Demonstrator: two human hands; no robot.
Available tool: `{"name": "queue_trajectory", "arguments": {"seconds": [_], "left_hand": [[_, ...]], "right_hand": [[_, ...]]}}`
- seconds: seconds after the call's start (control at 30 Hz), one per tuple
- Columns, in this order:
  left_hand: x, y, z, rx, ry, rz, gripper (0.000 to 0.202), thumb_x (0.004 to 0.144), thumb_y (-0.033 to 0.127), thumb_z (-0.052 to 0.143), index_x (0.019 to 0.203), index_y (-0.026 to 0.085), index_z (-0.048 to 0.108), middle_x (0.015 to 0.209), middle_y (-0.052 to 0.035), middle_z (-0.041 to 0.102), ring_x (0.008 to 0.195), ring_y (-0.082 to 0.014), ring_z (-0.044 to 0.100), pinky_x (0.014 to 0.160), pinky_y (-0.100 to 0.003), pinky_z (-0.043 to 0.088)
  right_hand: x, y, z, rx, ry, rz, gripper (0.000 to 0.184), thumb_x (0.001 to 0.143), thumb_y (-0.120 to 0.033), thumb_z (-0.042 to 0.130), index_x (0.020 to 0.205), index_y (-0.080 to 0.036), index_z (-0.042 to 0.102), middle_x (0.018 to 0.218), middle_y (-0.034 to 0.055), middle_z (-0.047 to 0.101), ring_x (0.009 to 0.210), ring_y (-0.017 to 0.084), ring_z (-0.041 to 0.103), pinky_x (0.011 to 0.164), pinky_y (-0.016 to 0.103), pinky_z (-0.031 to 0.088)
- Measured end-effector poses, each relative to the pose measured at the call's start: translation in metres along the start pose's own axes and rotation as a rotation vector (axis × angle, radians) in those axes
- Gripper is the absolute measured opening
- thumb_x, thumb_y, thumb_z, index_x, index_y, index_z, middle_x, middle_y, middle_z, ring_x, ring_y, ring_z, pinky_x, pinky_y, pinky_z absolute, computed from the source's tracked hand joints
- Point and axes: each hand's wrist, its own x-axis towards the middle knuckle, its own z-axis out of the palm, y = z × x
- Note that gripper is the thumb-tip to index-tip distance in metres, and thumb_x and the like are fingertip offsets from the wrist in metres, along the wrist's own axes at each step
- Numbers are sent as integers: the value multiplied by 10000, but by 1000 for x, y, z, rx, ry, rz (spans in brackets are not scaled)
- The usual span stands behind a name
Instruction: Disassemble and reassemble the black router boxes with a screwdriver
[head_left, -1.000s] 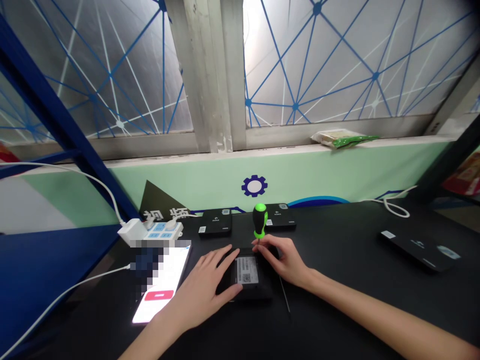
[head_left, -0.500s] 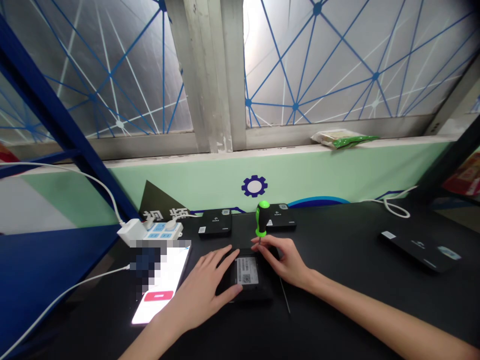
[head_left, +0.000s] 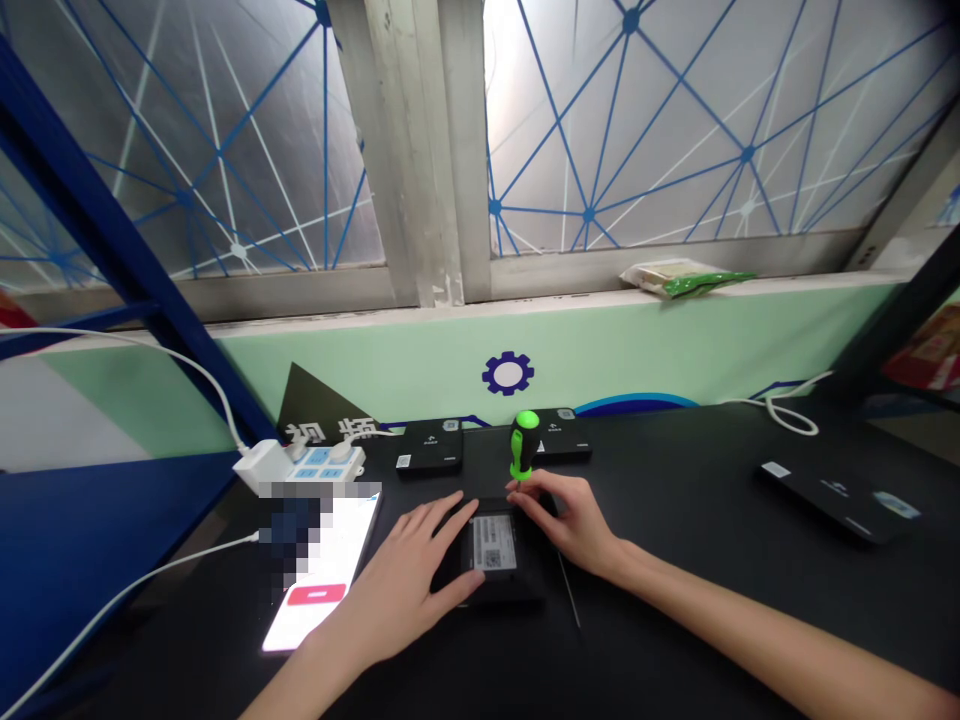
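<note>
A flat black box (head_left: 517,588) with a white printed label lies in front of me. My left hand (head_left: 409,575) is open, fingers spread, resting on the box's left side. With thumb and fingers, my right hand (head_left: 564,515) pinches the shaft of a green-and-black screwdriver (head_left: 526,445) near the box's far right corner. The screwdriver stands nearly upright, handle up; my fingers hide its tip. A thin metal rod (head_left: 570,592) lies on the table below my right hand, its upper end hidden.
Two black boxes, one on the left (head_left: 429,448) and one on the right (head_left: 564,437), sit by the wall. Another black box (head_left: 836,500) lies far right. A lit phone (head_left: 330,570) and a white power strip (head_left: 324,463) with cables are on the left.
The screwdriver handle has dropped slightly, and my right fingertips have shifted a little to the right. My left hand stays in place on the box.
</note>
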Motion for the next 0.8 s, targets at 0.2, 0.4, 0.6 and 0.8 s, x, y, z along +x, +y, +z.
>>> {"name": "queue_trajectory", "arguments": {"seconds": [0.2, 0.4, 0.6, 0.8], "left_hand": [[0, 1, -2, -12, -15, -8, 623, 994, 585, 457, 1548, 356, 286, 1576, -53, 371, 1403, -323, 386, 1103, -505, 378], [0, -1, 1, 10, 39, -9, 621, 983, 593, 465, 1527, 324, 334, 1555, -79, 396, 1381, -327, 420, 1086, -501, 390], [3, 5, -2, 44, 110, -104, 541, 932, 589, 538, 1313, 205, 523, 1324, -123, 587, 1186, -338, 574, 965, -469, 470], [6, 7, -4, 110, 165, -121, 339, 991, 465, 442, 1215, 242, 564, 1095, -74, 643, 963, -286, 642, 803, -394, 497]], "right_hand": [[0, -2, -3, 12, 47, 11, 126, 954, -274, 604, 868, -204, 662, 909, 61, 753, 761, 196, 699, 728, 299, 549], [-1, 2, -3, 44, 92, 25, 126, 977, -293, 575, 981, -208, 668, 864, 55, 744, 781, 202, 707, 753, 310, 549], [0, 1, -3, 71, 73, 42, 118, 980, -288, 573, 998, -204, 653, 867, 56, 744, 799, 204, 713, 771, 309, 548], [-1, -2, -3, 129, 62, 27, 132, 985, -304, 564, 992, -199, 643, 842, 57, 745, 758, 197, 717, 745, 312, 569]]}}
